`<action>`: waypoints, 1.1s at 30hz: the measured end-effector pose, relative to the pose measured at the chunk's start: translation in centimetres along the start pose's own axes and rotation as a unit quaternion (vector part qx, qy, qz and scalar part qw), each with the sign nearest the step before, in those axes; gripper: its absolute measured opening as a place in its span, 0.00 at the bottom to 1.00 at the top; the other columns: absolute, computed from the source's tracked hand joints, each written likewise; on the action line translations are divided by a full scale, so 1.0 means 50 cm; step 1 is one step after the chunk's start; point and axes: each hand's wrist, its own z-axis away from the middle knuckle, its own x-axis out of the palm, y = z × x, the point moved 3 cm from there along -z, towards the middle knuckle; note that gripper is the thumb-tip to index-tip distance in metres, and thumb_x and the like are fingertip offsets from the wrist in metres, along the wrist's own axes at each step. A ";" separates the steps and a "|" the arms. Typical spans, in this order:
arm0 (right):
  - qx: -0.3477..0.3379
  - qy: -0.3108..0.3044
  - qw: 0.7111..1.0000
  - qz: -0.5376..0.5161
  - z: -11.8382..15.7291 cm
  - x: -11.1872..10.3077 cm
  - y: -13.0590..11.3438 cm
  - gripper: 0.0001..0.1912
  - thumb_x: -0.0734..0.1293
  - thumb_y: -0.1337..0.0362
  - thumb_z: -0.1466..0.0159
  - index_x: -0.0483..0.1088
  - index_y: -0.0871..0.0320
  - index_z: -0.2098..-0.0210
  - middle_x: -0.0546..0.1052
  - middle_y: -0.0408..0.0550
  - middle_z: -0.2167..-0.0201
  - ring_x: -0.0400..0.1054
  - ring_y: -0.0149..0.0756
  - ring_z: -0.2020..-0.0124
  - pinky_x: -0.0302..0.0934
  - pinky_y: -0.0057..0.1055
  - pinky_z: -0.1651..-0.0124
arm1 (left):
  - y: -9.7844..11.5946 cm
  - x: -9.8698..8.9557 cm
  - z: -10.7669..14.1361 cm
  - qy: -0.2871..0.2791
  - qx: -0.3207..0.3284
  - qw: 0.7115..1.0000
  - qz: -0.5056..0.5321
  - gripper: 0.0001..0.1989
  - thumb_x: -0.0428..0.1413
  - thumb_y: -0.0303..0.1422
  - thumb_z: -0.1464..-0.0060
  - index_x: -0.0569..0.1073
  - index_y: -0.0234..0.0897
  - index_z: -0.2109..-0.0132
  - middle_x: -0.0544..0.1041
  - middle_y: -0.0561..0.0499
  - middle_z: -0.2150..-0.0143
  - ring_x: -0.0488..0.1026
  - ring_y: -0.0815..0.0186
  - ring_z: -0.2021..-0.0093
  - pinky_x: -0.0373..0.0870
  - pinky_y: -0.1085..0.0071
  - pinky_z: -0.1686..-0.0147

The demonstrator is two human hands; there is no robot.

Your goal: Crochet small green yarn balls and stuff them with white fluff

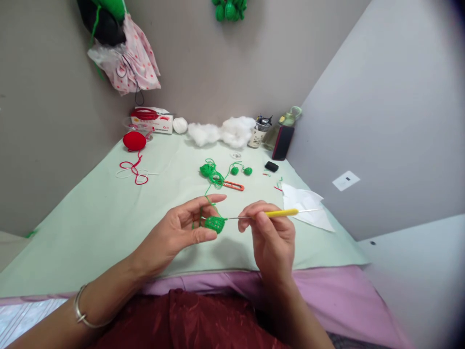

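Note:
Between the thumb and fingers of my left hand (pixel 187 223) is a small green crochet piece (pixel 214 224), with its working yarn (pixel 208 190) running up over the fingers. My right hand (pixel 271 237) grips a crochet hook (pixel 281 213) by its yellow handle. The hook's thin metal end reaches left and touches the edge of the piece. Behind the hands, the yarn leads to a loose green tangle and small yarn ball (pixel 207 169) on the table.
Two small green crocheted balls (pixel 247 171) and an orange cutter (pixel 233 185) lie past the hands. White stuffing (pixel 238 132), a red yarn ball (pixel 134 141), a pen cup (pixel 257 134) and a phone (pixel 283 143) stand at the back. White paper (pixel 303 206) lies right.

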 end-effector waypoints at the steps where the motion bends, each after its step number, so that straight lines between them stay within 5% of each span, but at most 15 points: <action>1: 0.018 -0.008 1.000 -0.018 0.000 0.003 0.003 0.09 0.67 0.64 0.30 0.79 0.55 0.64 0.77 0.45 0.70 0.70 0.32 0.75 0.67 0.32 0.69 | 0.000 0.002 0.000 -0.005 0.004 1.000 -0.003 0.27 0.69 0.32 0.47 0.78 0.50 0.40 0.73 0.52 0.58 0.69 0.66 0.57 0.66 0.69 0.53; 5: -0.051 -0.036 0.992 0.105 0.019 0.016 0.008 0.09 0.67 0.65 0.31 0.81 0.49 0.58 0.78 0.47 0.67 0.73 0.35 0.69 0.71 0.35 0.66 | -0.013 0.018 0.000 -0.001 0.003 1.000 0.021 0.31 0.69 0.30 0.47 0.75 0.53 0.37 0.75 0.53 0.57 0.72 0.65 0.54 0.68 0.69 0.49; 7: -0.159 -0.016 0.955 0.251 0.038 0.021 0.008 0.11 0.69 0.67 0.33 0.82 0.45 0.56 0.79 0.49 0.62 0.74 0.40 0.62 0.72 0.40 0.59 | -0.020 0.025 0.000 0.014 -0.007 0.999 0.050 0.31 0.69 0.31 0.46 0.75 0.52 0.37 0.76 0.53 0.56 0.73 0.65 0.52 0.68 0.69 0.48; 10: -0.234 -0.009 0.923 0.304 0.055 0.024 0.011 0.14 0.70 0.67 0.34 0.81 0.42 0.53 0.80 0.50 0.59 0.74 0.43 0.58 0.72 0.43 0.58 | -0.023 0.033 0.001 0.000 -0.042 0.993 0.110 0.28 0.69 0.33 0.47 0.77 0.47 0.39 0.78 0.51 0.55 0.73 0.64 0.54 0.69 0.68 0.48; 16: -0.102 0.033 0.990 0.096 0.016 0.008 -0.005 0.10 0.65 0.66 0.29 0.80 0.50 0.59 0.78 0.47 0.68 0.70 0.36 0.69 0.67 0.36 0.65 | -0.006 0.021 0.001 -0.018 -0.057 0.987 0.149 0.24 0.68 0.36 0.46 0.80 0.41 0.42 0.78 0.49 0.58 0.74 0.64 0.58 0.68 0.66 0.50; 20: 0.014 -0.003 0.999 -0.041 0.003 0.018 0.008 0.09 0.68 0.61 0.30 0.80 0.53 0.64 0.76 0.45 0.71 0.68 0.32 0.73 0.65 0.31 0.70 | -0.010 0.015 0.000 0.004 -0.036 0.993 0.115 0.25 0.70 0.33 0.50 0.81 0.44 0.43 0.77 0.50 0.58 0.72 0.64 0.57 0.66 0.66 0.49; 26: -0.065 -0.034 0.992 0.100 0.015 0.032 0.010 0.08 0.68 0.63 0.30 0.82 0.50 0.59 0.81 0.48 0.62 0.74 0.39 0.59 0.69 0.37 0.57 | -0.018 0.015 -0.004 0.025 -0.013 0.999 0.045 0.29 0.71 0.30 0.51 0.78 0.48 0.41 0.77 0.53 0.60 0.71 0.65 0.56 0.67 0.67 0.49; 33: -0.020 -0.053 0.997 0.050 0.008 0.023 0.019 0.08 0.68 0.63 0.30 0.81 0.50 0.59 0.83 0.47 0.62 0.74 0.35 0.65 0.70 0.33 0.65 | -0.011 0.016 0.000 0.023 -0.026 0.999 0.023 0.31 0.71 0.30 0.50 0.76 0.47 0.39 0.79 0.51 0.55 0.75 0.62 0.50 0.69 0.65 0.47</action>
